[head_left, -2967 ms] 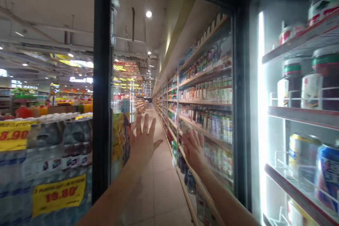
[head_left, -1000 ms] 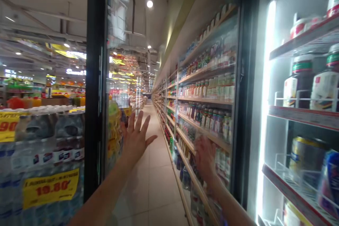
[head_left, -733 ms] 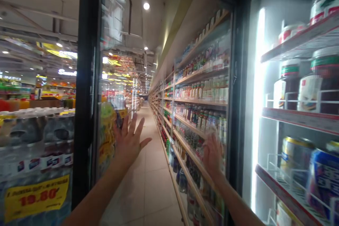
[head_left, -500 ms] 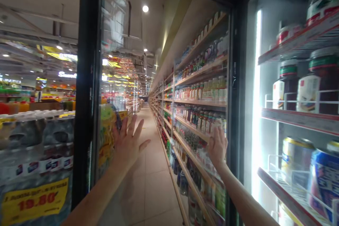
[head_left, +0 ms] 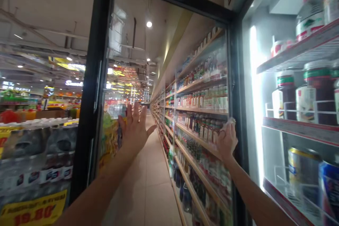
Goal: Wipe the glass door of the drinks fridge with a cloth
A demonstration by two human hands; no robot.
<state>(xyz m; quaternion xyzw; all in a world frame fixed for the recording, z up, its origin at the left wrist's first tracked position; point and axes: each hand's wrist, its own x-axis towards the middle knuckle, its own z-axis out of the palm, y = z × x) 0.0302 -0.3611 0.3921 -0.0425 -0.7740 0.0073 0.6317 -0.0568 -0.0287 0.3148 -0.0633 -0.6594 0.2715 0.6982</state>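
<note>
A black-framed glass door (head_left: 98, 53) of a drinks fridge stands open in front of me, and the aisle shows through its pane. My left hand (head_left: 134, 127) is open, fingers spread, its palm toward the glass. On the hinge side of the pane my right hand (head_left: 227, 141) is closed round a crumpled white cloth (head_left: 231, 122), mostly covered by the fingers. It is held at the glass near the right frame edge.
To the right, lit fridge shelves (head_left: 296, 127) carry dark bottles (head_left: 285, 95) and cans (head_left: 303, 169). Packs of water bottles (head_left: 34, 162) with a yellow price sign (head_left: 34, 208) stand at left. Long drink shelves line the aisle floor (head_left: 152, 169) behind the glass.
My right hand has moved right across the pane toward the frame, and the white cloth in it now shows. My left hand remains spread at the glass, slightly shifted as the view moved.
</note>
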